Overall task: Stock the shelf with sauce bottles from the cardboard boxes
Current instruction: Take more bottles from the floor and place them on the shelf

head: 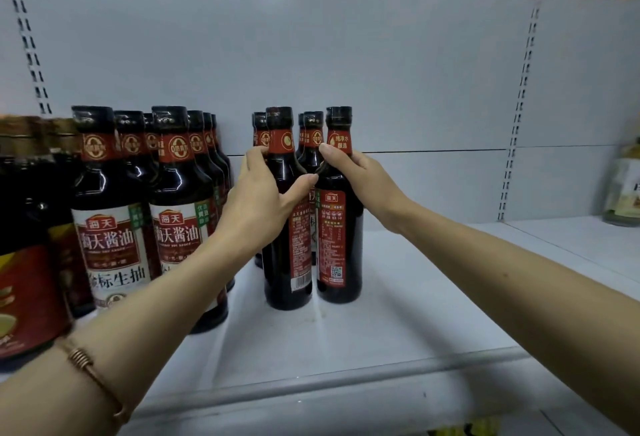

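Two dark sauce bottles with red neck labels stand upright side by side on the white shelf [398,324], their back labels turned to me. My left hand [263,200] grips the shoulder of the left bottle [285,262], thumb across its front. My right hand [360,175] grips the shoulder and neck of the right bottle [341,245]. Behind this pair stand more bottles [311,144] of the same kind. No cardboard box is in view.
Rows of matching bottles [180,213] with white front labels fill the shelf to the left. Darker red-labelled containers [31,262] sit at the far left edge. A pale bottle [625,189] stands on the neighbouring shelf at the far right.
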`<act>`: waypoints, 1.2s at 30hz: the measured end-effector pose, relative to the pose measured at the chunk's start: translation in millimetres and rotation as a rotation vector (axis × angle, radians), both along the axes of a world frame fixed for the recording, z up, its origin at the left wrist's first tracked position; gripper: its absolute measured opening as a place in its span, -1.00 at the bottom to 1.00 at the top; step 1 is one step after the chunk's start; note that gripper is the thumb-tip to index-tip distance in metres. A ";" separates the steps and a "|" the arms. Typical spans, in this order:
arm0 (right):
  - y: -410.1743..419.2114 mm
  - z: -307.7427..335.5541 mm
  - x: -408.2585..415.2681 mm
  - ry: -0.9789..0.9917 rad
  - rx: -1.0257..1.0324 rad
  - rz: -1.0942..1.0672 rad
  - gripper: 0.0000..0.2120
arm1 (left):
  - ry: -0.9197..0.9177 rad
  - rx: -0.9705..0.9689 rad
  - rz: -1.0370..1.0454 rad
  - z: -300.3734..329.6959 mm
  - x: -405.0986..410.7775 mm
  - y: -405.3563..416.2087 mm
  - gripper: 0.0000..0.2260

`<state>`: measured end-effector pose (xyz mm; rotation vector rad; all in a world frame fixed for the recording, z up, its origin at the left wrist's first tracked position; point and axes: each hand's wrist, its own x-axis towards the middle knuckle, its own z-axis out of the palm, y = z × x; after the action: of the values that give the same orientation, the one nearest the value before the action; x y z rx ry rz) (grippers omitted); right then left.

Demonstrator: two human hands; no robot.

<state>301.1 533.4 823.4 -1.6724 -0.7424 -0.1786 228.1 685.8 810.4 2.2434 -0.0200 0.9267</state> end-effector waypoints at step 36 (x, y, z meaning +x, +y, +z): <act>-5.9 24.4 -29.8 0.144 -0.516 -0.186 -0.60 | 0.236 -0.030 -0.019 5.8 -25.1 8.9 -0.34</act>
<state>271.3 527.5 847.8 -2.2213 -0.5498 0.0081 203.0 694.7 816.2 2.3066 0.0793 0.6428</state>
